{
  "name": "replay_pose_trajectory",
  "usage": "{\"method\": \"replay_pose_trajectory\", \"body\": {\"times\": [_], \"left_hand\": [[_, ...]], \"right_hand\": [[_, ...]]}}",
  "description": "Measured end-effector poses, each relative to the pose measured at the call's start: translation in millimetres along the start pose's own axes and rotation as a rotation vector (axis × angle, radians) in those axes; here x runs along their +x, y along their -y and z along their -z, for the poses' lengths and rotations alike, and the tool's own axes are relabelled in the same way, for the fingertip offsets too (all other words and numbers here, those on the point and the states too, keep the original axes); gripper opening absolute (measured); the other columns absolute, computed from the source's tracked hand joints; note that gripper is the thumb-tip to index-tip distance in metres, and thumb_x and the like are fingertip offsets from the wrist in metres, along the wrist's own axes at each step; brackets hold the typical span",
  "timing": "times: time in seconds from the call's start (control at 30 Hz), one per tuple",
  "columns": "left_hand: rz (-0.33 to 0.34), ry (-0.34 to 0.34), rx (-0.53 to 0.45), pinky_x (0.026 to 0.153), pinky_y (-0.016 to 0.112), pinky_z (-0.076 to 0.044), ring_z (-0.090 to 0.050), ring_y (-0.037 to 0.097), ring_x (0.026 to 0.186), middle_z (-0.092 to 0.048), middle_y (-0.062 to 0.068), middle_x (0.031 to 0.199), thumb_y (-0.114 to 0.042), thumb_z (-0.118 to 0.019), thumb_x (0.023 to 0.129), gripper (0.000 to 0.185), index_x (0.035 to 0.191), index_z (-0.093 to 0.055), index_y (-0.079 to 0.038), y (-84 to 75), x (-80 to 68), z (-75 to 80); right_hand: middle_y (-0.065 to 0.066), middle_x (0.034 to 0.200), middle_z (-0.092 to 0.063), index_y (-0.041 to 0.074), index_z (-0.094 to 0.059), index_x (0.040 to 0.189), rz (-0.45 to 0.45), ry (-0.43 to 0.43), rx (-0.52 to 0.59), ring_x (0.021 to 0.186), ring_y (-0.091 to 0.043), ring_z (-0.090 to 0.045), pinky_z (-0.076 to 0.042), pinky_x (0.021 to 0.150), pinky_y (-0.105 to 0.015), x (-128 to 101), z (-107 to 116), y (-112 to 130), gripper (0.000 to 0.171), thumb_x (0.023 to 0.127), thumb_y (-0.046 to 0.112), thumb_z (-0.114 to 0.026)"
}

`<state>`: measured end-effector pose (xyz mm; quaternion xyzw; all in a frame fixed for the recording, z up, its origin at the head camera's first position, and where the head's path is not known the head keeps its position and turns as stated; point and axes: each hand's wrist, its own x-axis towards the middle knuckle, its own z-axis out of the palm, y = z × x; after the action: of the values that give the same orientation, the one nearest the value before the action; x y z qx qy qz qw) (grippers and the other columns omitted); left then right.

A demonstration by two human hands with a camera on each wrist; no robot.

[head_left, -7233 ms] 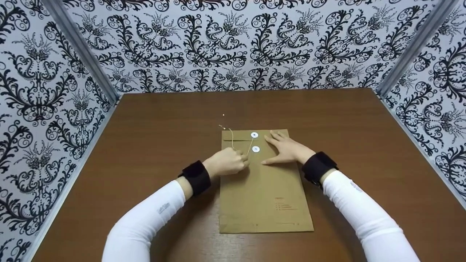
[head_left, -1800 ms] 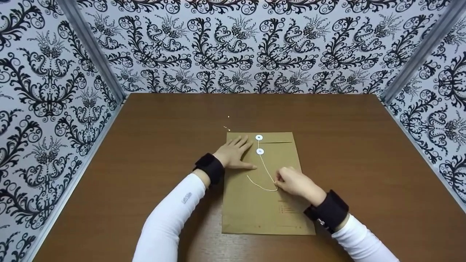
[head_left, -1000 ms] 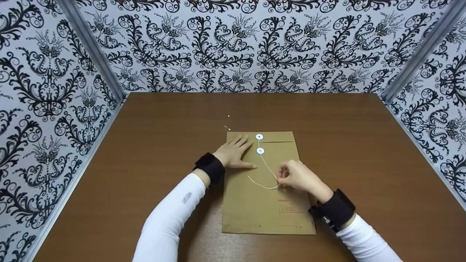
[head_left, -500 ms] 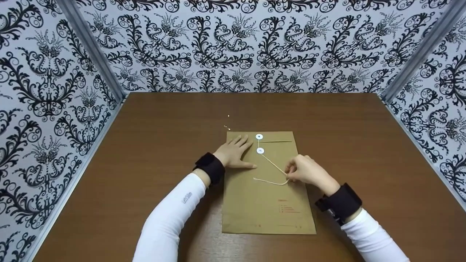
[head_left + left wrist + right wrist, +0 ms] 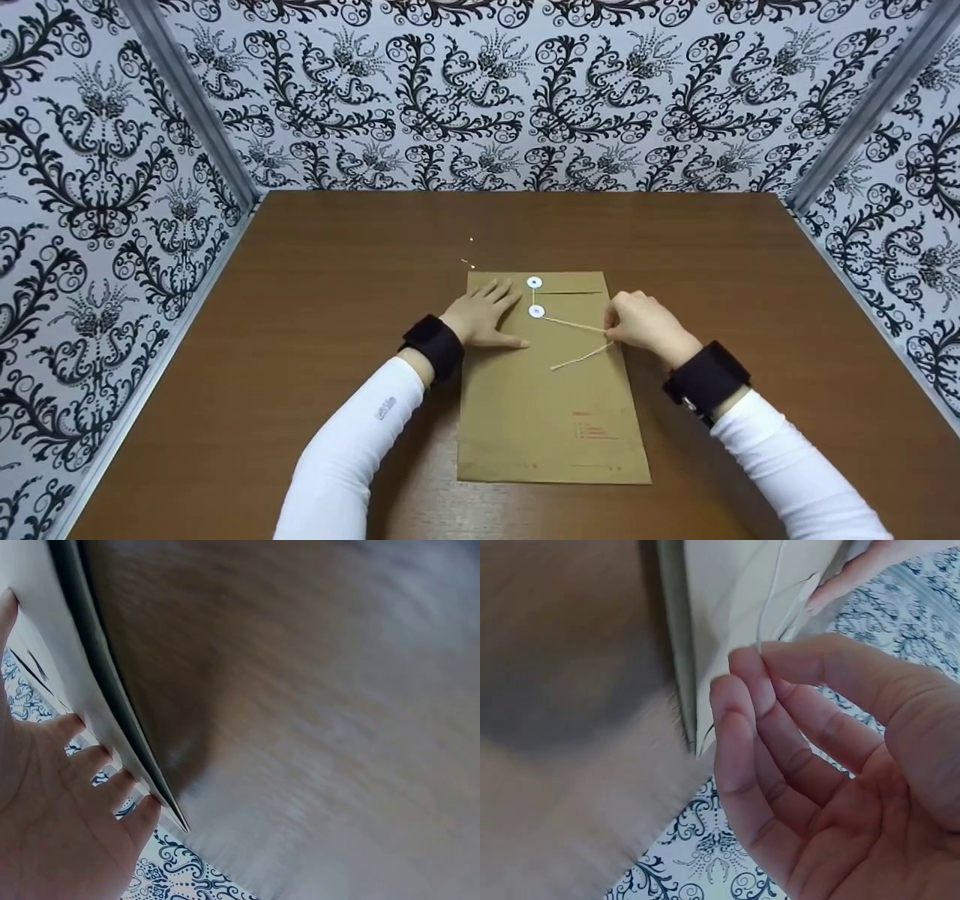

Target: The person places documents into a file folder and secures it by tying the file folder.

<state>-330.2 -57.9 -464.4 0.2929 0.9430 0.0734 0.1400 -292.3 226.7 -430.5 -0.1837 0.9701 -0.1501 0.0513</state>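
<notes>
The person wore long white sleeves [image 5: 352, 442], the left bearing a small grey mark, and thick black wrist bands [image 5: 706, 377] on both arms.

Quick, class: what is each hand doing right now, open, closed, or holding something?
Left hand: open, fingers flat on the envelope.
Right hand: pinching the string that runs from the lower button.

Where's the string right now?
In the head view the string runs right from the lower white disc on the envelope to the right hand, which pinches it; its loose end trails back toward the envelope's middle.
</notes>
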Motion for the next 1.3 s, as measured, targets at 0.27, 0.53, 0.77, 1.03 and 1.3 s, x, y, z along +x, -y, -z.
{"method": "replay_pose_trajectory", "body": {"times": [0.27,0.53,0.77,1.03,1.3], "left_hand": [[0.010,-0.001,0.024,0.132,0.048,-0.018,-0.012,0.031,0.163,-0.014,0.009,0.174,-0.069,-0.059,0.091,0.096,0.165,-0.023,-0.019,0.5,1.7,-1.3],[0.013,0.014,0.018,0.131,0.049,-0.020,-0.013,0.030,0.163,-0.013,0.008,0.175,-0.068,-0.058,0.092,0.094,0.164,-0.024,-0.019,-0.9,-1.3,0.6],[0.005,-0.003,0.015,0.131,0.050,-0.022,-0.015,0.032,0.162,-0.015,0.010,0.174,-0.068,-0.059,0.092,0.094,0.164,-0.025,-0.017,0.6,2.5,-1.5],[0.006,-0.002,0.024,0.131,0.049,-0.021,-0.013,0.032,0.163,-0.014,0.009,0.174,-0.070,-0.059,0.091,0.096,0.164,-0.024,-0.018,1.6,3.0,-2.2],[0.007,0.002,0.030,0.131,0.049,-0.021,-0.014,0.033,0.162,-0.014,0.011,0.174,-0.066,-0.059,0.092,0.094,0.164,-0.023,-0.017,0.2,3.3,-2.1]], "right_hand": [[-0.012,0.078,-0.073,0.005,-0.074,0.078,-0.037,-0.036,-0.050,0.070,-0.028,-0.067,-0.055,0.066,-0.048,17.0,3.8,-8.4,0.006,0.083,0.007,-0.075],[-0.020,0.086,-0.075,-0.001,-0.075,0.086,-0.014,-0.098,-0.096,0.075,-0.037,-0.071,-0.059,0.071,-0.053,39.5,4.3,-16.1,0.006,0.086,0.005,-0.073],[-0.023,0.090,-0.075,-0.003,-0.074,0.085,-0.019,-0.135,-0.079,0.083,-0.046,-0.072,-0.058,0.075,-0.057,61.4,3.9,-20.8,0.007,0.084,0.002,-0.069],[-0.024,0.099,-0.076,-0.002,-0.075,0.091,-0.073,-0.084,-0.039,0.093,-0.047,-0.072,-0.058,0.083,-0.058,84.0,3.8,-20.9,0.012,0.084,0.005,-0.070],[-0.025,0.103,-0.076,-0.002,-0.074,0.091,-0.125,-0.084,-0.028,0.098,-0.047,-0.071,-0.057,0.085,-0.058,101.7,3.1,-12.6,0.011,0.084,0.004,-0.067]]}}
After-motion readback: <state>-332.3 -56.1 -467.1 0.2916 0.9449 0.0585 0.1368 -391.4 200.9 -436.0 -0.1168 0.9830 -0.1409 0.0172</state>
